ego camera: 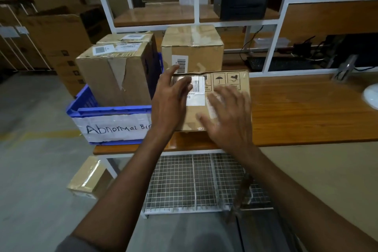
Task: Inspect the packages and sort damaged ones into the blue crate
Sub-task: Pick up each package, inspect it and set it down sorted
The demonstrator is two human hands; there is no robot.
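Both forearms reach forward to a flat cardboard package (227,80) lying broad face up on the wooden table (306,108), just right of the blue crate (110,111); whether its left edge touches the crate's wall cannot be told, since the left hand (169,96) covers that spot. That hand rests on the crate-side part of the package top, fingers straight and close together across the white barcode label (196,90), gripping nothing. The right hand (227,120) is spread wide and flat over the half farther from the crate; it is blurred, so contact with the cardboard is uncertain, and it too holds nothing. A dark jagged line runs along the package's far edge, perhaps a split seam, though it is too small to be sure. The package's wider side seems to run crosswise, pointing at the crate, but foreshortening leaves this in doubt. Inside the crate stands a torn box (114,75), filling most of it, and a taped box (192,47) sits right of the crate's far end. Inspection looks to be in hand; if the package is judged damaged, the move is a short lift leftward over the crate's right rim, with the left hand nearer and room inside looking tight
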